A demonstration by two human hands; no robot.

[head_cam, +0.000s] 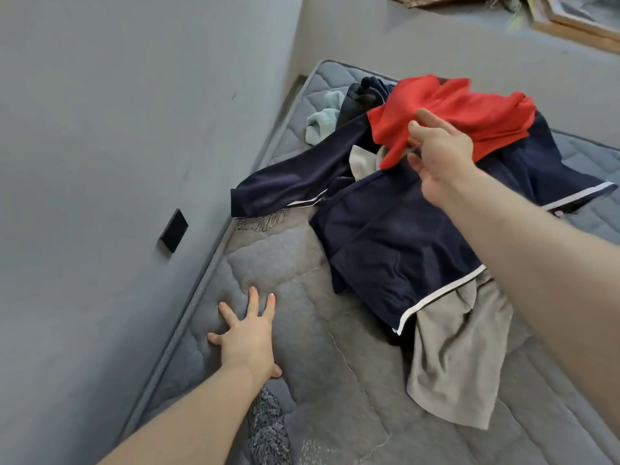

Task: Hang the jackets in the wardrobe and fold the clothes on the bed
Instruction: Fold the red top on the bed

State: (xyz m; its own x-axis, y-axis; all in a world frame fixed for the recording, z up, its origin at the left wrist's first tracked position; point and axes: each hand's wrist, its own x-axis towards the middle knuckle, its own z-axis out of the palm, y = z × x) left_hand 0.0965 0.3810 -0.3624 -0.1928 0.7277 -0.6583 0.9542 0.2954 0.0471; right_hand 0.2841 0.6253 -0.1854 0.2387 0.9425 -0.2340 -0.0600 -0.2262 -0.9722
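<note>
One red garment [449, 112] is bunched on top of the clothes pile, toward the far side of the mattress [295, 330]. Right hand [439, 156] reaches over the pile and pinches the red garment's near edge, fingers curled round a fold of it. Under the red one lies a navy jacket [396, 229] with white trim, spread out, one sleeve [281, 186] stretched toward the wall [117, 129]. Beige cloth [459, 364] sticks out from under the jacket's near hem and drapes toward the viewer; another pale bit [362, 162] shows just beside the red garment. Behind the pile, a dark garment [362, 95] and a light blue one [322, 122], touching each other, near the mattress edge. Left hand [248, 337] is flat on bare mattress, fingers spread wide, holding nothing, well apart from the clothes. Speckled grey knit fabric [268, 431] lies just below the left wrist. Black rectangular plate [173, 230] on the wall. Wooden frame [577, 25] at top right, blurred.
</note>
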